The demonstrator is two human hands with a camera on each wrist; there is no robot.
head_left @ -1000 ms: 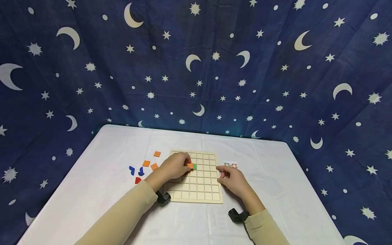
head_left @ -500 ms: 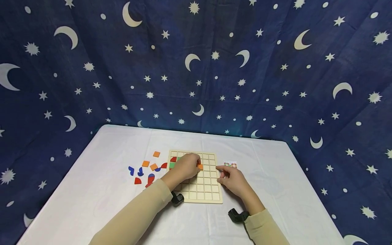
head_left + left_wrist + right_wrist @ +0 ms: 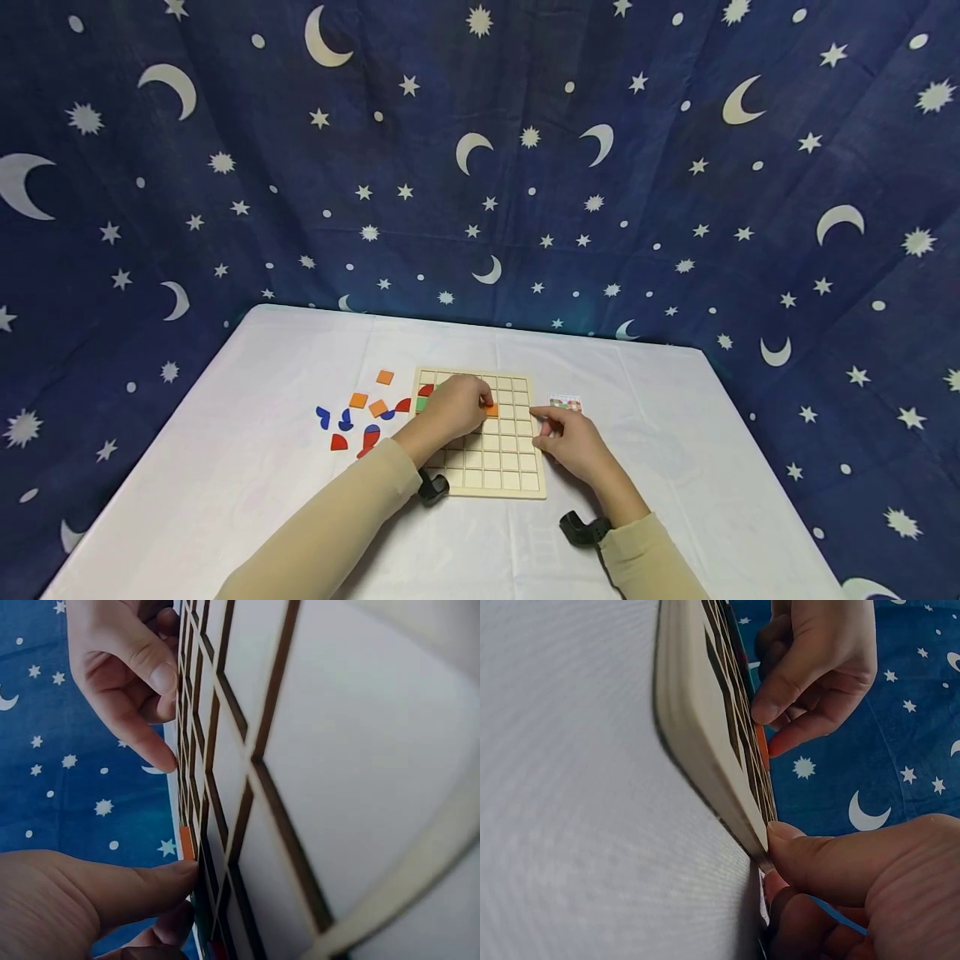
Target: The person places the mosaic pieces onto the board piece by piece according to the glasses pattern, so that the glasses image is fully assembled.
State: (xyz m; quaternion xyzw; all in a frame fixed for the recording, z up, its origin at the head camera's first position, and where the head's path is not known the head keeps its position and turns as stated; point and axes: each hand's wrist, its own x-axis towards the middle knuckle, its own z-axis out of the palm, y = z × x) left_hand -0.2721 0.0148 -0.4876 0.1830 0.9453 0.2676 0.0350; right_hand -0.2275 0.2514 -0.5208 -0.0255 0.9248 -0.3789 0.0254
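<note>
One gridded board [image 3: 491,460], red piece [image 3: 426,390] and green piece [image 3: 421,404] in cells, left hand [image 3: 448,408] pinching orange tile [image 3: 492,411], right hand [image 3: 572,437] gripping rim [image 3: 542,475]

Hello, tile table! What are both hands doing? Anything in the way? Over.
Left hand pinches orange tile at gridded board. Right hand touches board's right edge. No obstruction visible; loose pieces lie left of board.

No text, label, brand, number or sign can be read.
</note>
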